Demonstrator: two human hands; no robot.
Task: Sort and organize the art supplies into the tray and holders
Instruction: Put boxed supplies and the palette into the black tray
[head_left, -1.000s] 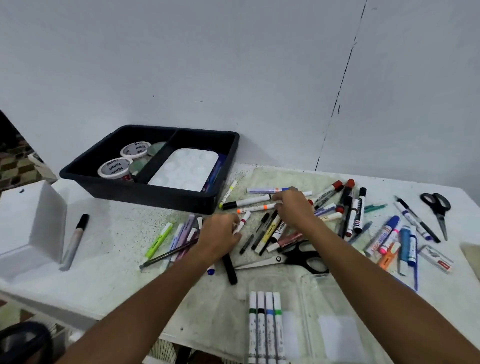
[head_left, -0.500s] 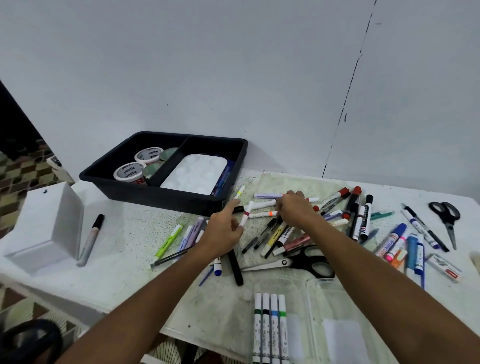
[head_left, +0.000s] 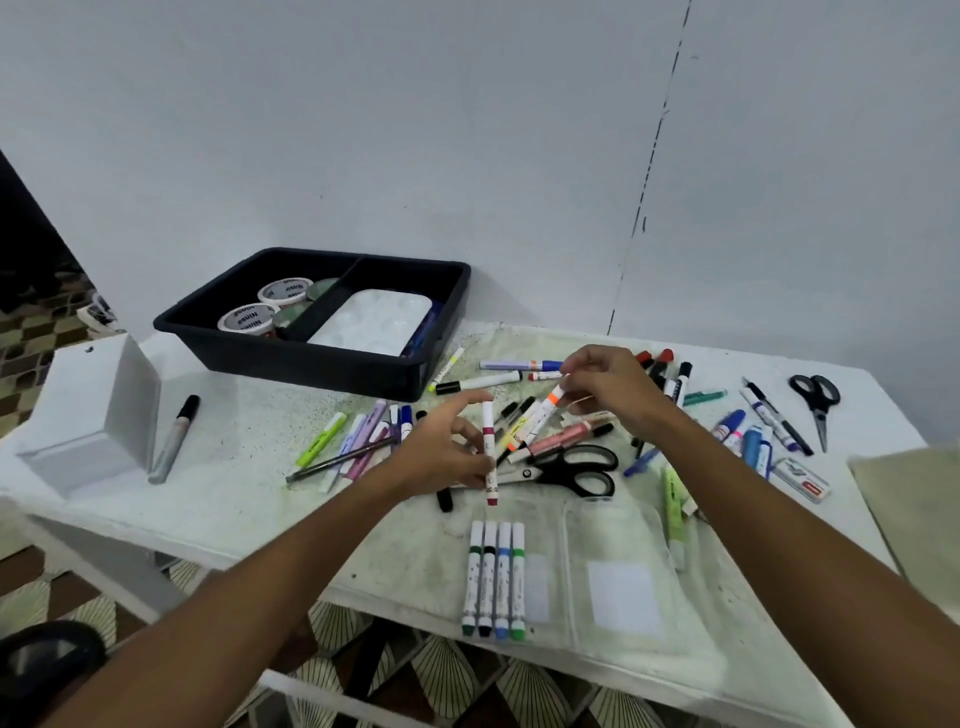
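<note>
My left hand (head_left: 441, 449) holds a white marker with dark red bands (head_left: 489, 452) upright above the table, pinched between thumb and fingers. My right hand (head_left: 608, 387) pinches a white marker with an orange band (head_left: 544, 413), tilted, just above the heap of pens and markers (head_left: 524, 426). Several matching white markers (head_left: 494, 577) lie side by side in a clear holder (head_left: 618, 587) at the front edge. A black two-part tray (head_left: 311, 358) stands at the back left with paint pots (head_left: 247, 318) and a white palette (head_left: 371, 322).
Black-handled scissors (head_left: 571, 470) lie under my hands; a second pair (head_left: 816, 400) rests at the far right. A white box (head_left: 98, 410) and a grey marker (head_left: 174, 439) sit left. More markers (head_left: 753, 431) spread right of the heap. The table edge is close in front.
Both hands have risen from the heap, each lifting a white marker. My left hand drew its red-banded one toward me; my right picked the orange-banded one up.
</note>
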